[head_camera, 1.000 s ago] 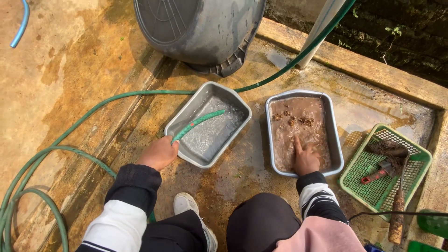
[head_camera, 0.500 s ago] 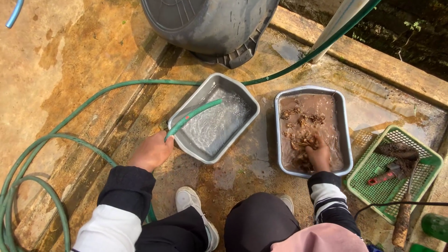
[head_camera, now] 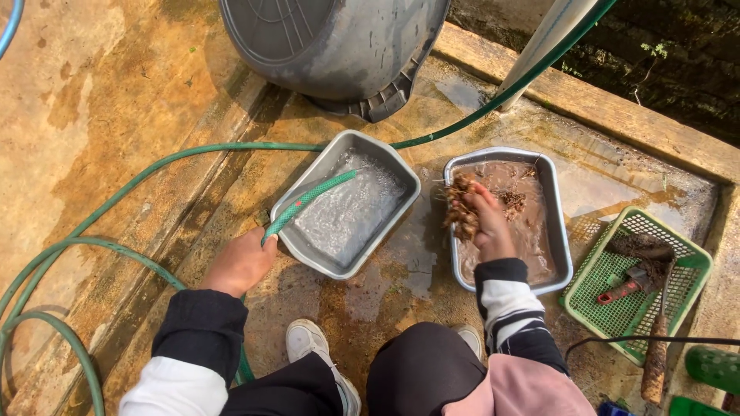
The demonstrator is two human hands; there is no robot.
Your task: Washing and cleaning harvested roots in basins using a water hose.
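Right hand (head_camera: 487,223) is closed on a wet, muddy root clump (head_camera: 461,212) above the left rim of the muddy-water tray (head_camera: 559,231); left hand (head_camera: 240,262) clamps the green hose (head_camera: 304,202) into the clear-water tray (head_camera: 308,258); roots likely light, slippery, brittle, best cupped underneath.

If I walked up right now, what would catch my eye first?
Probably the right hand lifting a muddy clump of roots over the metal tray of brown water. Beside it, the left hand holds a green hose running clear water into a second metal tray. A green basket with dirty tools sits at the far right.
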